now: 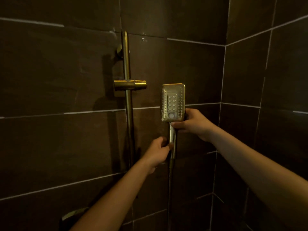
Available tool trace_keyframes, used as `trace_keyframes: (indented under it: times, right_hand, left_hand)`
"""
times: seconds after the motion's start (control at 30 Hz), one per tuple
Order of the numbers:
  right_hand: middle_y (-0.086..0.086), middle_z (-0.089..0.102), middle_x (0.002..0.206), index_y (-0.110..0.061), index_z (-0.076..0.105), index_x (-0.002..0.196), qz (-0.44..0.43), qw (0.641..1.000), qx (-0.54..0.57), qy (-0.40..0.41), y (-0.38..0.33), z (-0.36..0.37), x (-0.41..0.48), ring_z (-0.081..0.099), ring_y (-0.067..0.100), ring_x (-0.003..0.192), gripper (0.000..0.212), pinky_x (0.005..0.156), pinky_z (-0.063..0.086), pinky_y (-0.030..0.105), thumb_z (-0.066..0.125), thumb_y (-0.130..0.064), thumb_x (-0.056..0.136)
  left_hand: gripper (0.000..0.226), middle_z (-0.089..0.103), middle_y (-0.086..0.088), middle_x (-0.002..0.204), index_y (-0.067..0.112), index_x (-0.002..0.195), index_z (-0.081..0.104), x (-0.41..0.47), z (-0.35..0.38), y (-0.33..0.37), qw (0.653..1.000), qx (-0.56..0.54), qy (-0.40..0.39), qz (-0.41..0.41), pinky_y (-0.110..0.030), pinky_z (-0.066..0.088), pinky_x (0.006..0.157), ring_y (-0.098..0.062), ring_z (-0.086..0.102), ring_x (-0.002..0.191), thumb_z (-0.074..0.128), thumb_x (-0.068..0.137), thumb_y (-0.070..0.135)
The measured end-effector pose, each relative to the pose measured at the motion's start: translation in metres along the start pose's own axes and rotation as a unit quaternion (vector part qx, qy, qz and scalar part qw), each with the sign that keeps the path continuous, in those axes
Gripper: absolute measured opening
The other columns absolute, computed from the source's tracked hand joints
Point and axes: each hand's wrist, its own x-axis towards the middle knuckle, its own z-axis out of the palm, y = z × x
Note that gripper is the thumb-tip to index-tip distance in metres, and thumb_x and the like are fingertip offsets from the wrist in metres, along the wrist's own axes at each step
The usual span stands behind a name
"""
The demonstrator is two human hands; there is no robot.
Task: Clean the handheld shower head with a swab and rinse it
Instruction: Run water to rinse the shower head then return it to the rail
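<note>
Well, from my end the shower head [173,102] is held upright in front of the dark tiled wall [66,72], nozzle face toward me. It sits between the rail [128,105] on its left and the wall corner [223,77] on its right, with a strip of bare tile on either side. The holder [130,85] on the rail is level with the head's top edge and apart from it. The hose [170,189] drops straight down from the handle [172,137]. My left hand [158,152] grips the handle low down, thumb at the front, the other fingers [164,140] curled round behind. My right hand [191,124] grasps where handle meets head, thumb across the front of the handle, the rest wrapped behind the head's right edge. A rounded fitting [75,214] at lower left is too dim to make out.
</note>
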Motion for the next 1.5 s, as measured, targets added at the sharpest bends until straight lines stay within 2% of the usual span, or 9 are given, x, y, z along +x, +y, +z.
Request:
trace_keyframes:
  times: [0.2, 0.3, 0.43, 0.63, 0.73, 0.87, 1.13, 1.27, 1.5]
  right_hand:
    - [0.010, 0.075, 0.101, -0.011, 0.070, 0.105, -0.034, 0.996, -0.045, 0.068, -0.038, -0.002, 0.042, 0.075, 0.026, 0.092, 0.033, 0.073, 0.064, 0.040, 0.084, -0.005, 0.076]
    - [0.013, 0.075, 0.102, -0.009, 0.070, 0.102, -0.039, 0.995, -0.030, 0.087, -0.062, -0.005, 0.062, 0.076, 0.027, 0.089, 0.031, 0.073, 0.065, 0.041, 0.084, 0.000, 0.075]
    - [0.009, 0.076, 0.100, -0.015, 0.069, 0.096, -0.058, 0.993, -0.046, 0.096, -0.086, -0.012, 0.087, 0.077, 0.025, 0.088, 0.029, 0.078, 0.064, 0.048, 0.082, 0.000, 0.076]
    - [0.006, 0.073, 0.098, -0.019, 0.066, 0.091, -0.111, 0.987, -0.043, 0.104, -0.122, -0.009, 0.114, 0.074, 0.019, 0.088, 0.024, 0.069, 0.062, 0.031, 0.078, -0.001, 0.082]
    - [0.001, 0.068, 0.093, -0.020, 0.062, 0.089, -0.139, 0.986, -0.014, 0.093, -0.143, -0.007, 0.123, 0.068, 0.012, 0.081, 0.025, 0.055, 0.056, 0.018, 0.073, 0.003, 0.086]
    - [0.001, 0.069, 0.101, -0.019, 0.063, 0.096, -0.174, 0.982, 0.008, 0.076, -0.166, -0.010, 0.138, 0.069, 0.013, 0.091, 0.025, 0.069, 0.058, 0.027, 0.070, 0.003, 0.087]
    - [-0.003, 0.069, 0.092, -0.016, 0.065, 0.092, -0.239, 0.968, 0.029, 0.069, -0.197, -0.008, 0.142, 0.070, 0.006, 0.079, 0.021, 0.054, 0.055, 0.014, 0.068, 0.004, 0.089]
    - [-0.001, 0.070, 0.104, -0.011, 0.068, 0.112, -0.252, 0.966, 0.024, 0.057, -0.199, -0.011, 0.148, 0.070, 0.010, 0.094, 0.023, 0.065, 0.057, 0.020, 0.068, -0.001, 0.091]
    - [-0.002, 0.072, 0.100, -0.019, 0.069, 0.094, -0.259, 0.964, 0.053, 0.038, -0.211, -0.007, 0.162, 0.074, 0.013, 0.095, 0.019, 0.078, 0.063, 0.034, 0.070, -0.001, 0.088]
  left_hand:
    - [0.027, 0.072, -0.013, 0.108, 0.011, 0.128, 0.057, 0.017, -0.032, 0.072, 0.999, 0.000, 0.009, 0.044, -0.020, 0.054, 0.049, -0.013, 0.071, 0.077, 0.055, 0.101, 0.017]
    - [0.024, 0.071, -0.010, 0.110, 0.018, 0.122, 0.062, 0.015, -0.050, 0.101, 0.990, 0.110, 0.036, 0.077, -0.025, 0.057, 0.065, -0.014, 0.069, 0.083, 0.058, 0.099, 0.021]
    - [0.053, 0.058, -0.004, 0.135, 0.023, 0.142, 0.048, 0.004, -0.098, 0.129, 0.849, 0.462, 0.168, 0.194, -0.038, 0.051, 0.095, -0.024, 0.057, 0.122, 0.065, 0.092, 0.033]
    - [0.070, 0.025, -0.009, 0.162, 0.020, 0.154, 0.029, -0.005, -0.172, 0.149, 0.729, 0.617, 0.234, 0.184, -0.051, 0.032, 0.115, -0.031, 0.023, 0.149, 0.061, 0.092, 0.034]
    - [0.091, 0.008, -0.009, 0.168, 0.023, 0.159, 0.006, -0.001, -0.177, 0.144, 0.749, 0.630, 0.173, 0.114, -0.052, 0.032, 0.116, -0.031, 0.022, 0.151, 0.064, 0.091, 0.035]
    - [0.107, -0.016, -0.003, 0.168, 0.032, 0.158, -0.011, 0.001, -0.176, 0.134, 0.769, 0.616, 0.149, 0.087, -0.058, 0.032, 0.115, -0.035, 0.022, 0.150, 0.070, 0.088, 0.032]
    - [0.111, -0.022, -0.002, 0.167, 0.036, 0.157, -0.015, 0.000, -0.176, 0.138, 0.765, 0.624, 0.149, 0.060, -0.055, 0.041, 0.106, -0.039, 0.045, 0.137, 0.072, 0.086, 0.036]
    - [0.112, -0.024, -0.003, 0.166, 0.035, 0.157, -0.016, -0.001, -0.176, 0.135, 0.767, 0.621, 0.149, 0.064, -0.054, 0.043, 0.103, -0.040, 0.047, 0.134, 0.072, 0.087, 0.035]
    - [0.110, -0.024, -0.003, 0.166, 0.036, 0.157, -0.015, 0.001, -0.175, 0.134, 0.763, 0.624, 0.158, 0.064, -0.053, 0.044, 0.101, -0.039, 0.050, 0.131, 0.070, 0.088, 0.034]
